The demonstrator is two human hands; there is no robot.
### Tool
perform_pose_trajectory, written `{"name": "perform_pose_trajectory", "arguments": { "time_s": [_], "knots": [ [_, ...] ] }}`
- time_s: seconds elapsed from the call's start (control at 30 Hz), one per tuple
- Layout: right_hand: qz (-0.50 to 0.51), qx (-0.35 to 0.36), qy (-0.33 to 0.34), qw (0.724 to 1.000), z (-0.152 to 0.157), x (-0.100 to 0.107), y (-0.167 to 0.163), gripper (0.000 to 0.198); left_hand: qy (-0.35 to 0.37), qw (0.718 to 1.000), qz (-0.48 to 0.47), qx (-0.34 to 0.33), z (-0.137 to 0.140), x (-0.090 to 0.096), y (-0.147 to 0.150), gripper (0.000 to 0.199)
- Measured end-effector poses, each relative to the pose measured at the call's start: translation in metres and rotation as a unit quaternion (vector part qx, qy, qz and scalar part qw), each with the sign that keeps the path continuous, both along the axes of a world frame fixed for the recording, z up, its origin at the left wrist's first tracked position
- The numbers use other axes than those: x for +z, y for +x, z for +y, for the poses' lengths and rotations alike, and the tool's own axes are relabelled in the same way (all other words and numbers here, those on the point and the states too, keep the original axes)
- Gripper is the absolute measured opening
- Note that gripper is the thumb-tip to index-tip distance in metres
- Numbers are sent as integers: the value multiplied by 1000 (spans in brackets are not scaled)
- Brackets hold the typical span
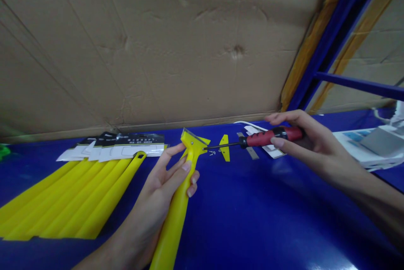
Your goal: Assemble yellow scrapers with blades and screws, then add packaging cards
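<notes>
Left hand (168, 177): grip closed round the scraper (176, 215), above the tabletop (252, 215). Right hand (311, 139): grip around the screwdriver (261, 138) — tip at the scraper's head. 1 yellow plate (225, 151) lies near 1 grey strip (252, 153).

A glossy blue tabletop (252, 211) carries a row of yellow handles (69, 198) at the left, their far ends covered by black-and-white packets (139, 145). Near the middle lie a small yellow plate (226, 154), tiny metal pieces (212, 153) and a grey strip (252, 153); a white device (356, 157) sits at the right.
</notes>
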State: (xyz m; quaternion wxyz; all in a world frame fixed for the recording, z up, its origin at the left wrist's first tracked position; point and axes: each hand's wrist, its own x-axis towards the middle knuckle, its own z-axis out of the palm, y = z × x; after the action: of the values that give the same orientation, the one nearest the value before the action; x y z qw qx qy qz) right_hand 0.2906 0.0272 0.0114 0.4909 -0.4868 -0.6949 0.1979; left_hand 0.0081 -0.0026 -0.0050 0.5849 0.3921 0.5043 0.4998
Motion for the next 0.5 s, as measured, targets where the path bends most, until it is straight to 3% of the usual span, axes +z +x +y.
{"name": "perform_pose_trajectory", "arguments": {
  "time_s": [0.13, 0.37, 0.5],
  "knots": [
    [-17, 44, 22, 999, 2, 1, 2, 15, 4, 1000, 7, 4, 0, 2, 0, 54],
    [55, 26, -122, 991, 3, -8, -3, 42, 32, 999, 18, 12, 1, 1, -2, 56],
    [118, 113, -143, 976, 3, -9, 3, 31, 40, 999, 28, 17, 3, 1, -6, 55]
  ]
}}
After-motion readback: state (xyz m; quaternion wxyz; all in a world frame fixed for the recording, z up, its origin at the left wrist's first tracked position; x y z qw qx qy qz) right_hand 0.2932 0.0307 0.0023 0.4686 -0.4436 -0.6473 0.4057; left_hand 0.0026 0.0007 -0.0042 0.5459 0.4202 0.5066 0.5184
